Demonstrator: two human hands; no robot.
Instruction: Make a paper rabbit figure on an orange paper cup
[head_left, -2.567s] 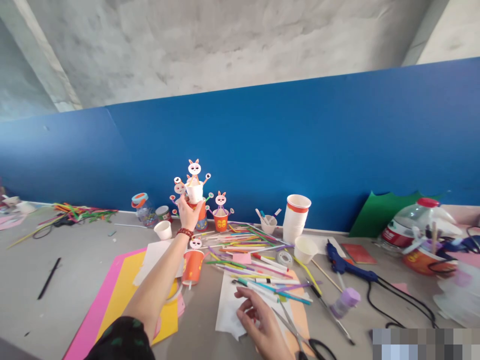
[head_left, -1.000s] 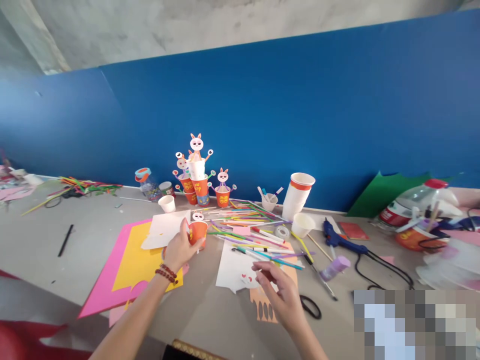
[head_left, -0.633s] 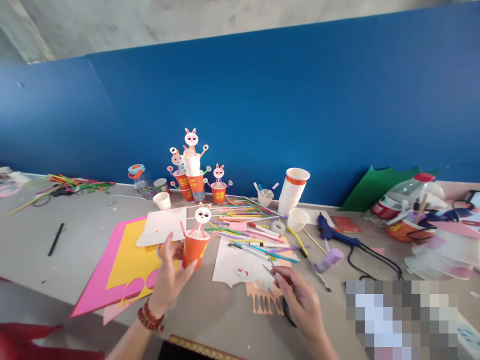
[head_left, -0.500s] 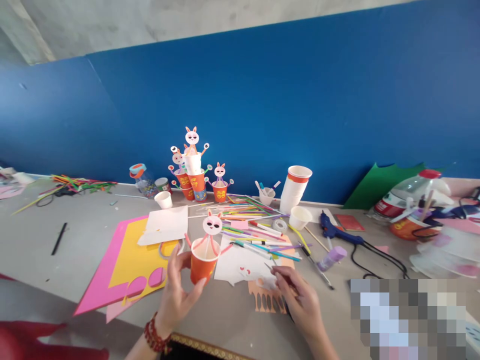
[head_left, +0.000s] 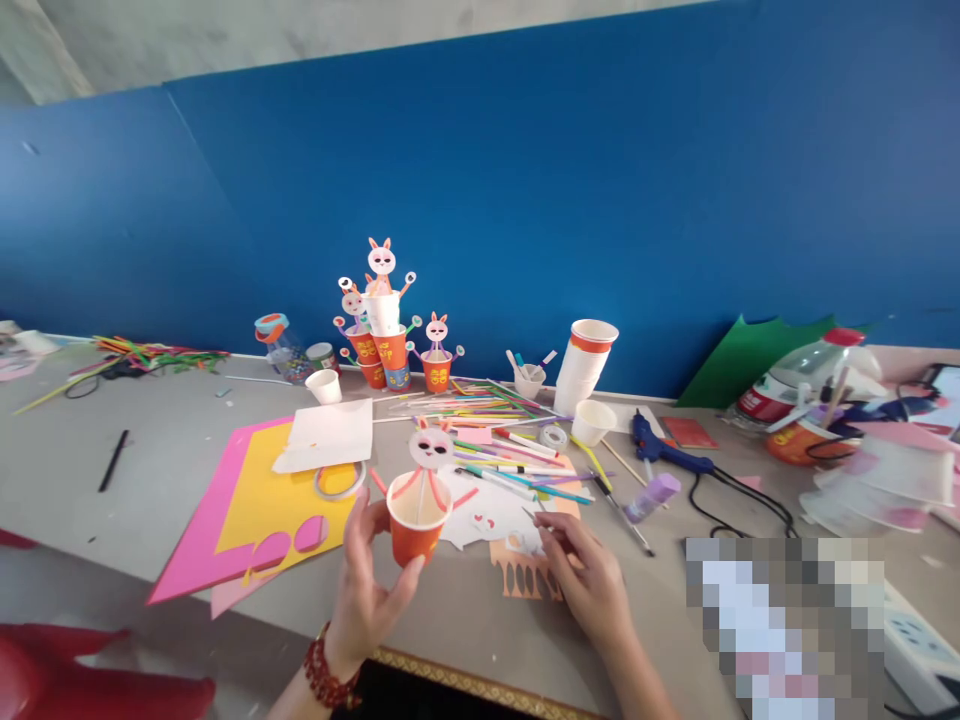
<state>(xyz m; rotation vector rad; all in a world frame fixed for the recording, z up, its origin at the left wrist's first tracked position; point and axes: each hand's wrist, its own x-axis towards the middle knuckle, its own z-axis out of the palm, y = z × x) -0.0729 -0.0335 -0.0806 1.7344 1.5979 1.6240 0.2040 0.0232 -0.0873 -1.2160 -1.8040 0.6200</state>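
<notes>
My left hand is wrapped round an orange paper cup, tilted so that its white inside shows. A round white paper rabbit face with pink ears rises from the cup, and orange-pink strips stick out as arms. Over the paper scraps, the fingers of my right hand are closed on a thin pointed tool; most of it is hidden, so its kind is unclear. Beneath that hand lie a cut peach paper sheet and white paper with small red shapes.
Several finished rabbit cups stand stacked at the back. Markers and sticks cover the middle. On the right are a stack of paper cups, a blue glue gun and a purple glue stick. Pink and yellow sheets lie left.
The cup in my left hand has tipped towards me, so more of its inside shows. My right hand stays near the paper scraps. The whole view has shifted slightly.
</notes>
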